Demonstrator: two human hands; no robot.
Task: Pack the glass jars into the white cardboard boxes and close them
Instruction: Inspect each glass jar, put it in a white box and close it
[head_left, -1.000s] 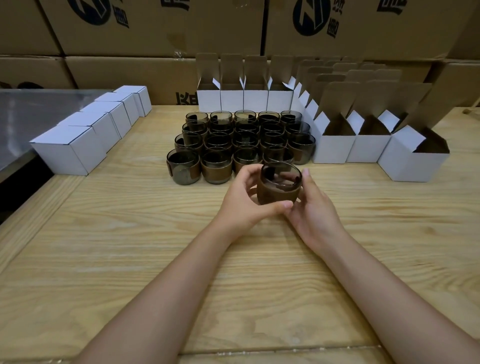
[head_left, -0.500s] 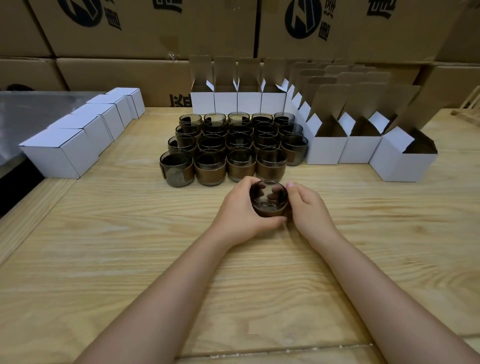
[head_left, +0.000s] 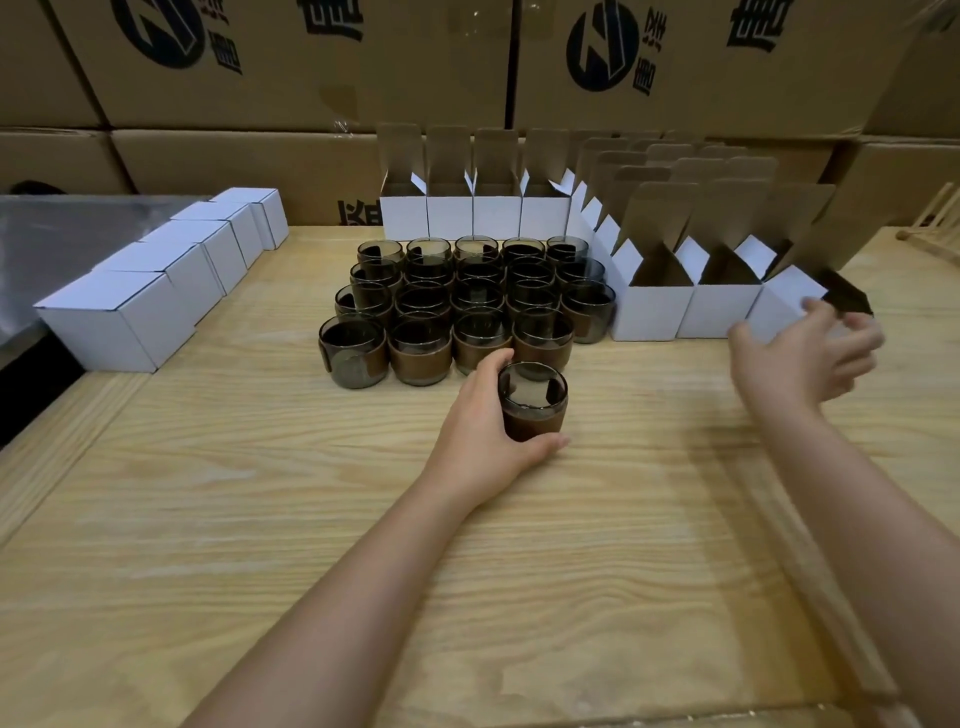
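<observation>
My left hand (head_left: 485, 441) grips a dark glass jar (head_left: 532, 400) with a brown band, standing upright on the wooden table (head_left: 363, 519). Behind it stands a block of several like jars (head_left: 467, 301). My right hand (head_left: 808, 356) is spread at the front of the nearest open white box (head_left: 784, 304), fingers relaxed and touching or almost touching its wall. Rows of open white boxes (head_left: 654, 306) with raised lids stand to the right and behind the jars.
A line of closed white boxes (head_left: 130, 317) runs along the table's left edge beside a grey metal surface (head_left: 62, 234). Large brown cartons (head_left: 363, 67) form a wall at the back. Wooden sticks (head_left: 935, 218) show at the far right.
My right hand has let go of the jar and moved right and forward to the nearest open box. The left hand alone now holds the jar, lowered onto the table.
</observation>
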